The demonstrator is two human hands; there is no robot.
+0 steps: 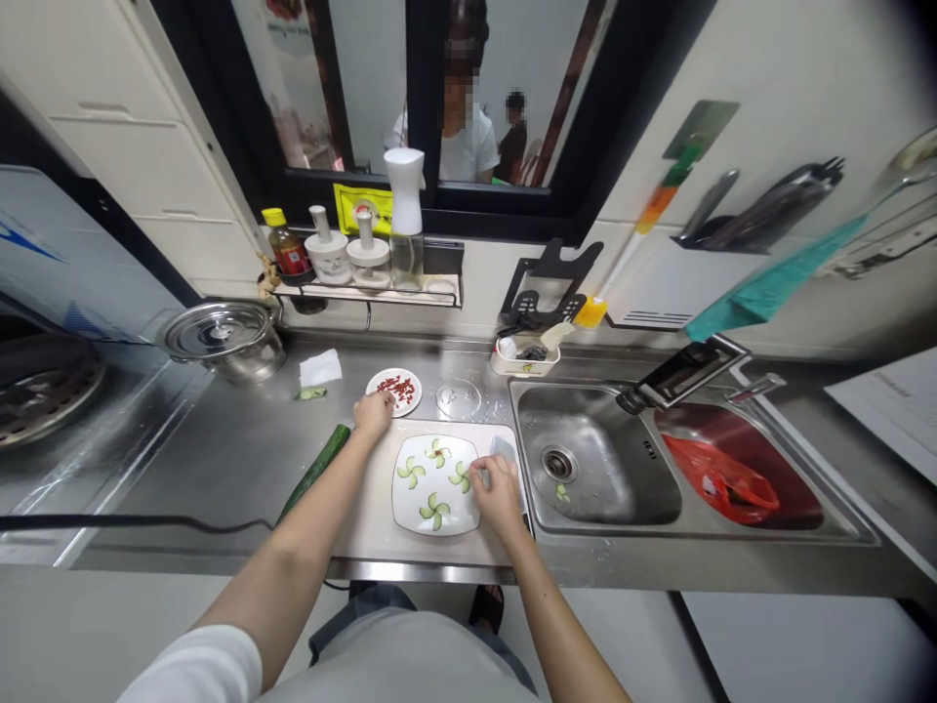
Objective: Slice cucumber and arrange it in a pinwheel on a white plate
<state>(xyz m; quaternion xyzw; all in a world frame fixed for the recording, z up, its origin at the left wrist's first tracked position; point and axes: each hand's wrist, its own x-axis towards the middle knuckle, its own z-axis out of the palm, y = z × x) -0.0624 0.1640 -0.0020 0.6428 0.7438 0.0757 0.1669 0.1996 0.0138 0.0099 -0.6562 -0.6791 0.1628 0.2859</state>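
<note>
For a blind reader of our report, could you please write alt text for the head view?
A person's left hand is at a dish of red bits, the right hand at a plate with four green pinwheels, one red-centred. The plate lies on a board between a cucumber and a sink.

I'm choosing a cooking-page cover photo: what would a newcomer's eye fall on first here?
Probably the white plate on the cutting board, bearing four green pinwheels. Next, the left hand at a small dish of red bits beyond it, with the right hand at the rightmost pinwheel. The bright red bag in the right sink basin may also draw attention.
</note>
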